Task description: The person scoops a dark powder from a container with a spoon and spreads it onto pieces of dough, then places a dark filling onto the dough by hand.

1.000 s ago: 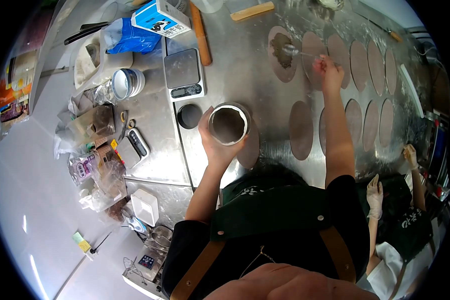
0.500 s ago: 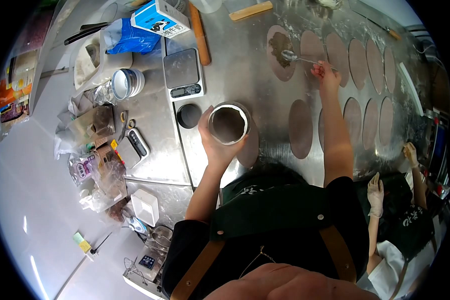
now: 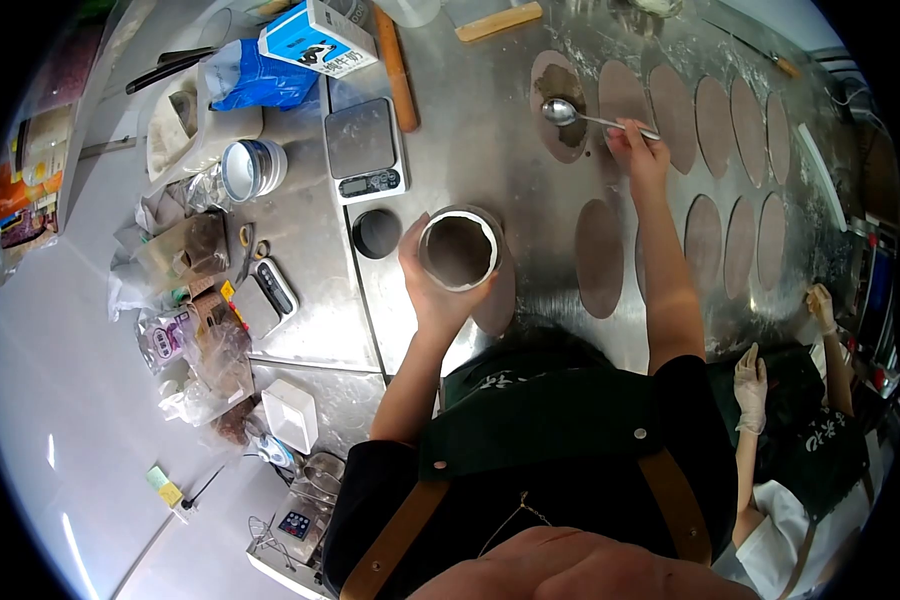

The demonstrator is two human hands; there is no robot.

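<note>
My left hand [image 3: 438, 290] is wrapped round an open jar [image 3: 460, 250] with dark contents and a whitish rim. Between the fingers of my right hand [image 3: 638, 150] is a metal spoon [image 3: 561, 111], its bowl over an oval dough piece [image 3: 560, 148] at the back. A brown, grainy filling [image 3: 558, 78] is spread on that piece. Several more flat, brownish ovals lie in two rows, among them a nearer dough oval [image 3: 600, 258]. One oval is partly hidden behind the jar and my left hand.
Left of the jar are a black lid [image 3: 378, 233], a digital scale [image 3: 364, 140] and a rolling pin [image 3: 397, 70]. Stacked bowls [image 3: 254, 170], a milk carton [image 3: 320, 38] and scissors [image 3: 250, 245] lie farther left. At right, a co-worker's gloved hand [image 3: 750, 390] is near the table edge.
The spoon has moved slightly left, and its bowl now sits over the middle of the oval. My right hand has shifted left a little. My left hand and the jar stay almost still.
</note>
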